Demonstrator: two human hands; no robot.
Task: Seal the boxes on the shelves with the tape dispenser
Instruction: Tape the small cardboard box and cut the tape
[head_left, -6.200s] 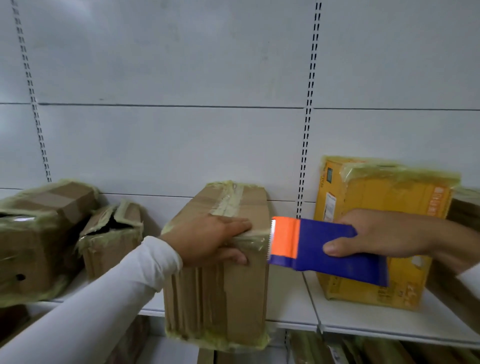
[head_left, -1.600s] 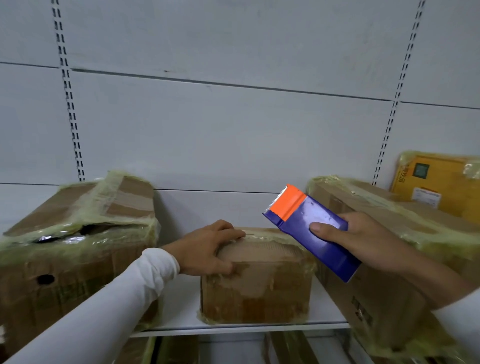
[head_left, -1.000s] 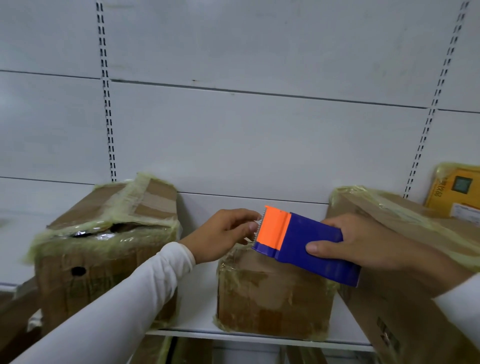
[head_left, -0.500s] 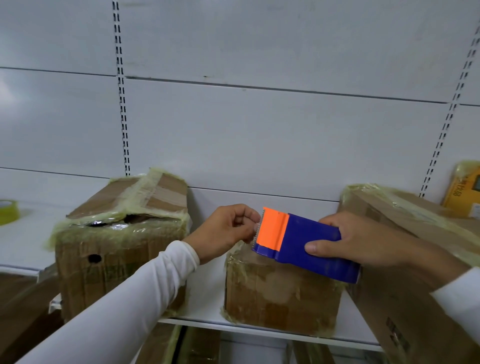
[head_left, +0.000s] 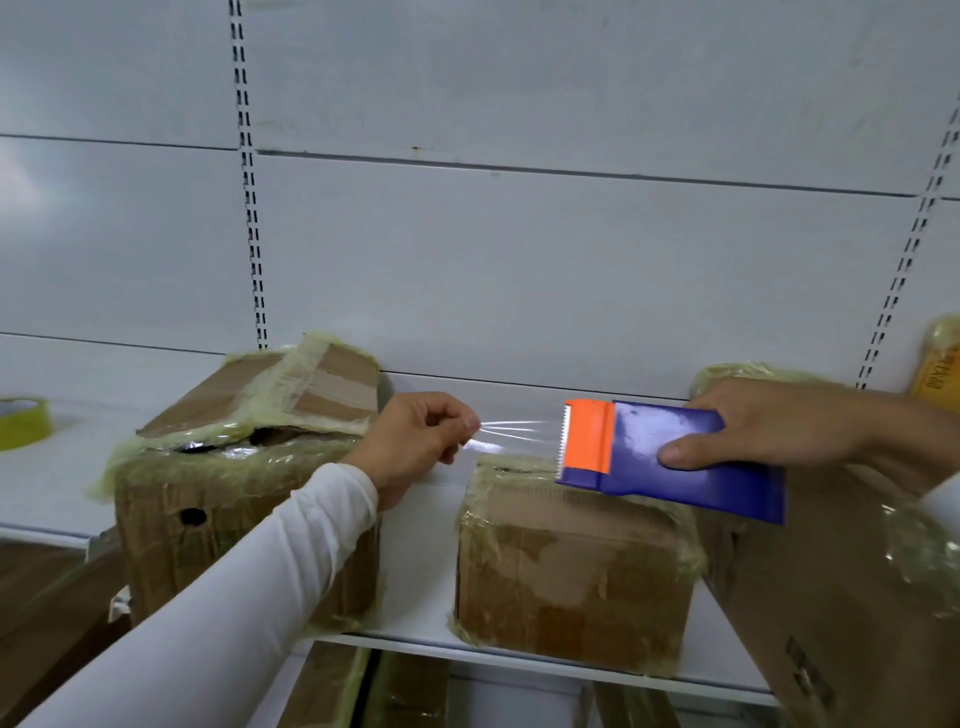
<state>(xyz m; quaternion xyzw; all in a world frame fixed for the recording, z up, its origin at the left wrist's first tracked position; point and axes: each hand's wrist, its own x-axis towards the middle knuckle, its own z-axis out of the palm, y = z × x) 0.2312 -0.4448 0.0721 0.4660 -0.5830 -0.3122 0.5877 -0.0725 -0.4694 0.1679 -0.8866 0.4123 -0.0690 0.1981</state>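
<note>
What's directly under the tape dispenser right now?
The small cardboard box sits under the tape dispenser, on the shelf. The dispenser covers part of the box's top, so the seam there can't be seen.

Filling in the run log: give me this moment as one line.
left hand: pinches tape end | right hand: holds tape dispenser | clear tape stretched above small box | not yet stuck down

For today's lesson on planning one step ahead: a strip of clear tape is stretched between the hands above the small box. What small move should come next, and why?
Probably lower the tape's free end onto the small box. The left hand pinches the clear tape, drawn taut from the tape dispenser held by the right hand, and the strip touches no box yet.
</note>
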